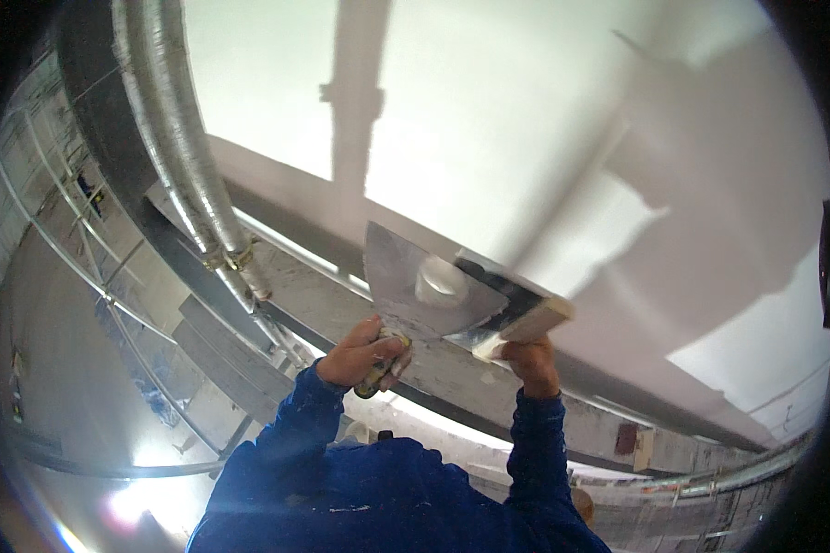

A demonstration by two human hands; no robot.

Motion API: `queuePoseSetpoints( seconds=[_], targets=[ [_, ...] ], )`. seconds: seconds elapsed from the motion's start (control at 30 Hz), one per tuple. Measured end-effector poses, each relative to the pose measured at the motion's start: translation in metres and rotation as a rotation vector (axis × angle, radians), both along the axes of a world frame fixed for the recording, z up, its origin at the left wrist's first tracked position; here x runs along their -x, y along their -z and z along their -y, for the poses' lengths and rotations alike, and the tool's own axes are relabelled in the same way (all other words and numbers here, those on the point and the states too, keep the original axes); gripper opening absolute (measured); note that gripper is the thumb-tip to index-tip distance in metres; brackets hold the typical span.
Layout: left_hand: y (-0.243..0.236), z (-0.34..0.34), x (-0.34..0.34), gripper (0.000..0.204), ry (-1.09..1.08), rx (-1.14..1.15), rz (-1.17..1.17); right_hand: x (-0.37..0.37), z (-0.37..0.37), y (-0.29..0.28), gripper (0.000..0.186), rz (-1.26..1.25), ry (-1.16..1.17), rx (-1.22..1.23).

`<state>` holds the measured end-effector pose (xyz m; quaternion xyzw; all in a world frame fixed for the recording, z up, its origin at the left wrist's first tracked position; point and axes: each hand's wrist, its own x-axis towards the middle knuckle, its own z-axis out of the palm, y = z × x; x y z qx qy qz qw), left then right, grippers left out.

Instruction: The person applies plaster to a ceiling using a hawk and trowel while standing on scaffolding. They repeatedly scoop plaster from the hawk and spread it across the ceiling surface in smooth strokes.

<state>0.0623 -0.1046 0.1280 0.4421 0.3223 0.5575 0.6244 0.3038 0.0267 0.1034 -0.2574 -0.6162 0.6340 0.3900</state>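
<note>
My left hand (364, 358) is closed round the handle of a wide putty knife, its flared metal blade (389, 281) pointing away from me. A lump of white filler (441, 281) sits on the blade near its right side. In my right hand (533, 367) is a broad filling blade with a pale, thick handle edge (537, 321) and a dark band. The two tools overlap or meet just right of the filler; whether they touch I cannot tell. Both are in front of a smooth white wall surface (480, 120) crossed by shadows.
Two silvery wrapped pipes (180, 138) run down at the left, next to a dark curved beam (92, 83). A grey ledge (314, 290) passes beneath my hands. Metal rails (111, 300) stand at the far left above a lower floor (55, 369). A pipe (710, 486) lies at lower right.
</note>
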Motion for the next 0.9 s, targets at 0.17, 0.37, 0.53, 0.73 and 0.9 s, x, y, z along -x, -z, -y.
queuePoseSetpoints(
  seconds=[0.17,0.37,0.53,0.73,0.9],
  targets=[
    [0.010,-0.031,-0.034,0.020,-0.129,0.091,0.058,-0.101,-0.009,-0.005,0.043,0.073,0.164,0.133],
    [0.047,-0.047,-0.080,0.029,-0.182,0.115,0.300,-0.202,-0.011,-0.001,0.045,-0.046,0.881,0.214],
    [0.065,-0.055,-0.102,0.031,-0.121,0.135,0.181,-0.287,-0.042,-0.074,0.032,0.006,1.219,-0.112],
    [0.086,-0.059,-0.119,0.031,-0.099,0.311,0.274,-0.368,-0.147,-0.207,0.062,0.527,1.584,-1.007],
    [0.086,-0.051,-0.092,0.024,-0.064,0.288,0.330,-0.314,-0.192,-0.227,0.068,0.467,1.633,-1.030]
  ],
)
